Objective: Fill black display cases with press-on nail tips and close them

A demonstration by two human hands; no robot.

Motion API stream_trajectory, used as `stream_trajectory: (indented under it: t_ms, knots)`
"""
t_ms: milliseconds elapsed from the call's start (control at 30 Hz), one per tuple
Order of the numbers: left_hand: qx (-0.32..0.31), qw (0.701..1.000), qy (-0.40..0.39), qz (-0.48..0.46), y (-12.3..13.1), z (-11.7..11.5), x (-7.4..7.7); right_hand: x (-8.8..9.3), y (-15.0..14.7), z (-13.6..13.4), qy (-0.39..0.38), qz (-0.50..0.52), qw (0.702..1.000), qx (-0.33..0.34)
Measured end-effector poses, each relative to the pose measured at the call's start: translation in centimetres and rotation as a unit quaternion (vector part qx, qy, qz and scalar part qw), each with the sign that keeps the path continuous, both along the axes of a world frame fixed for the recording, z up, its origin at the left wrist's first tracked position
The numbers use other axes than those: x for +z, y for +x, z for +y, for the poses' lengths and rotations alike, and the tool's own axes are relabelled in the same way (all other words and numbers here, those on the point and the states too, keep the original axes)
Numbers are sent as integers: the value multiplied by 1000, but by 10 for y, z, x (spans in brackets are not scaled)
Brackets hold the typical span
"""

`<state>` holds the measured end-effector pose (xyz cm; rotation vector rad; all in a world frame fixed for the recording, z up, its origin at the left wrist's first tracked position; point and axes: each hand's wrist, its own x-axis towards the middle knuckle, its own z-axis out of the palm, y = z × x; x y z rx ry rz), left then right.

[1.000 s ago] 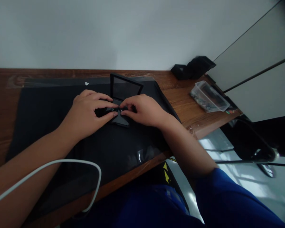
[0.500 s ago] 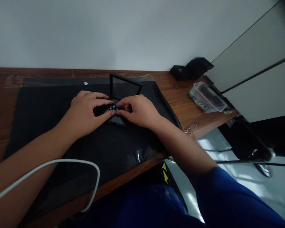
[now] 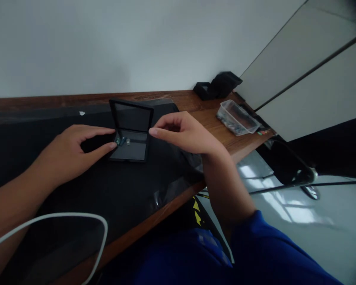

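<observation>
A small black flip-lid case [image 3: 132, 152] lies on the dark mat with its lid [image 3: 133, 116] raised. Inside it, toward the left, sit a few small shiny pieces [image 3: 123, 141], greenish and clear, too small to name. My left hand [image 3: 74, 152] is at the case's left edge, thumb and index finger stretched apart and touching that side near the pieces. At the right edge, by the lid's lower corner, is my right hand [image 3: 184, 132]. Its thumb and index finger are pinched together; anything between them is hidden.
A dark mat [image 3: 106, 190] covers much of the wooden table [image 3: 200, 114]. Toward the right stand a clear plastic tub [image 3: 239, 118] with small pieces and a black open box [image 3: 218, 86]. A white cable [image 3: 68, 214] loops across the near left. A white scrap [image 3: 82, 113] lies near the wall.
My hands have drawn apart: the right has left the small pieces for the case's right edge, the left has moved to its left edge. The pieces and case interior now show. The view has shifted.
</observation>
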<state>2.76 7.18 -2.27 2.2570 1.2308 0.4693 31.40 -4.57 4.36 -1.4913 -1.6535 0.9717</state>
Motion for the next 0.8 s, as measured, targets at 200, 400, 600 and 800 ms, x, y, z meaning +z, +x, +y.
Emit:
stream_trajectory:
  t_ms: [200,400,600,800]
  knots:
    - [-12,1000,27,8,2,3,-6,32,90,-64,14,-57,987,-153]
    - [2,999,42,18,8,2,-6,56,222,-82,-45,-339,804,-486]
    - [6,999,29,13,-4,11,-17,45,271,-65,-200,-379,816,-387]
    - [-23,999,28,11,-12,16,-24,28,286,-41,-297,-403,807,-314]
